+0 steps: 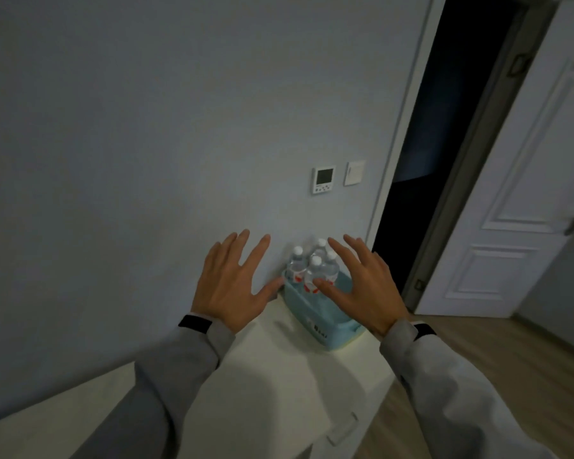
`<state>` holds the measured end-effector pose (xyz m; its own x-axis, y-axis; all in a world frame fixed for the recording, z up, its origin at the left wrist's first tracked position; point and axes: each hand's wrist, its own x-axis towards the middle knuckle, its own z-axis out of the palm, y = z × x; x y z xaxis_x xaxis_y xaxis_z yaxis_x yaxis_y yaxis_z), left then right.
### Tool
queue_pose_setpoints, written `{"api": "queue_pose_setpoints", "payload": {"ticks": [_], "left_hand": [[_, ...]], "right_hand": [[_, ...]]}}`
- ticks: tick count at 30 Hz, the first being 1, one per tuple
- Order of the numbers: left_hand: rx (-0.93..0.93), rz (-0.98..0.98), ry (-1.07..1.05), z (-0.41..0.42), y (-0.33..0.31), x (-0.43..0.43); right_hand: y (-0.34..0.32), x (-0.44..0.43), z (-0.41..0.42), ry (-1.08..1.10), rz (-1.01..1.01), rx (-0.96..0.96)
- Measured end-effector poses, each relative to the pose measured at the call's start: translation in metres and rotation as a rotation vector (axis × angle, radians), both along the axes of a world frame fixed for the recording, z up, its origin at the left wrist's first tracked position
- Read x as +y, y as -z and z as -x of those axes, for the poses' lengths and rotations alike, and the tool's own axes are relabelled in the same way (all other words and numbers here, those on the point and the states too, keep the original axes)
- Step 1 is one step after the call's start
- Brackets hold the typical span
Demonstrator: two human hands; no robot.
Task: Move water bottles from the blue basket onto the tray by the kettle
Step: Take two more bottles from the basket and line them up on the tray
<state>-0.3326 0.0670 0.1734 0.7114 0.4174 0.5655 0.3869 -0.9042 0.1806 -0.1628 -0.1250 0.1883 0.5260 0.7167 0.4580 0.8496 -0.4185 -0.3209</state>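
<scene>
A light blue basket [315,311] stands on a white cabinet top [279,369] against the wall. Several clear water bottles [314,271] with white caps and red-and-white labels stand upright in it. My left hand [234,283] hovers just left of the basket, fingers spread, holding nothing. My right hand [362,286] is spread over the basket's right side and covers part of it and of the bottles; it holds nothing. Neither tray nor kettle is in view.
A grey wall rises behind the cabinet, with a thermostat panel [323,179] and a light switch [355,172]. To the right are a dark open doorway [444,144], a white panelled door [524,210] and wooden floor [511,352].
</scene>
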Motion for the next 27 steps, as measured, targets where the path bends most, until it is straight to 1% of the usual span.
{"api": "queue_pose_setpoints", "payload": {"ticks": [5, 11, 14, 20, 24, 27], "left_hand": [[-0.024, -0.049, 0.013, -0.076, 0.008, 0.002], [0.038, -0.048, -0.089, -0.157, 0.031, 0.007], [0.086, 0.009, -0.171, -0.195, 0.048, 0.007], [0.154, 0.160, -0.335, -0.259, 0.080, 0.000], [0.216, 0.237, -0.407, -0.287, 0.107, -0.005], [0.250, 0.299, -0.423, -0.303, 0.129, -0.005]], "right_hand": [[0.004, 0.010, -0.082, -0.007, 0.000, 0.011], [0.041, 0.039, -0.183, -0.072, 0.037, 0.050], [0.064, 0.051, -0.233, -0.145, 0.050, 0.075], [0.099, 0.070, -0.319, -0.307, 0.146, 0.185], [0.126, 0.083, -0.351, -0.347, 0.224, 0.256], [0.147, 0.093, -0.366, -0.376, 0.269, 0.311]]}}
